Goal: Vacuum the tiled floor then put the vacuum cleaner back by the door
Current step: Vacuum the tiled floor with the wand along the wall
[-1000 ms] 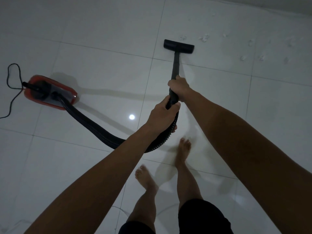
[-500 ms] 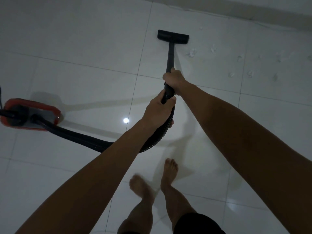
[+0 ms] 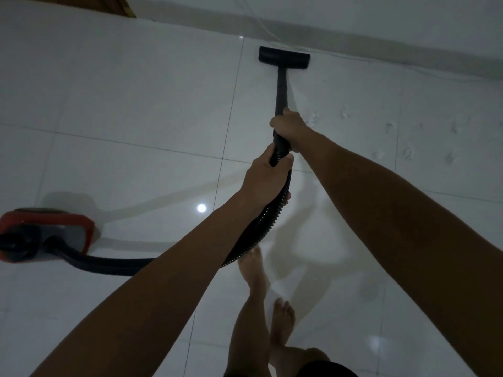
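Head view: the right hand (image 3: 288,126) grips the straight black vacuum wand (image 3: 281,91), fingers curled round it; the left hand (image 3: 265,180) grips the ribbed black hose (image 3: 261,227) just below. The flat black floor nozzle (image 3: 284,57) sits on the glossy white tiled floor (image 3: 136,104) near the wall. The red canister vacuum (image 3: 40,235) lies far left. Small pale scraps (image 3: 408,152), possibly paper, dot the tiles to the right

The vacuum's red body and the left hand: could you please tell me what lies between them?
In the head view, the black ribbed hose runs from the red body across the tiled floor up into the left hand.
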